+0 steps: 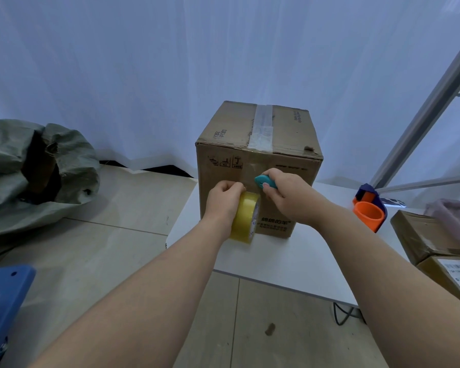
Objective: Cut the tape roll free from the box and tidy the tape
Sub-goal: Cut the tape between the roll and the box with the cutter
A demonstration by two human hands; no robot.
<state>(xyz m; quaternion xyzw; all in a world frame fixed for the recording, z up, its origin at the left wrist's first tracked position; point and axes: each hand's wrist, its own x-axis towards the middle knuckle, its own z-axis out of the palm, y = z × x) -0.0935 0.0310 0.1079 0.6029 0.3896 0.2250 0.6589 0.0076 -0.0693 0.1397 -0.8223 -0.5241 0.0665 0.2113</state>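
Note:
A brown cardboard box (274,144) stands on the white table (282,258), with clear tape along its top seam. My left hand (223,200) grips a yellowish roll of tape (246,216) held on edge against the box's front face. My right hand (290,195) holds a small teal cutter (264,181) pressed to the same face, just above and right of the roll. The tape strip between roll and box is hidden by my fingers.
An orange and dark blue tape dispenser (369,211) sits on the table to the right. Flat cardboard parcels (436,243) lie at the right edge. A grey-green sack (37,168) rests on the floor at left, a blue object (3,301) at lower left. White curtains hang behind.

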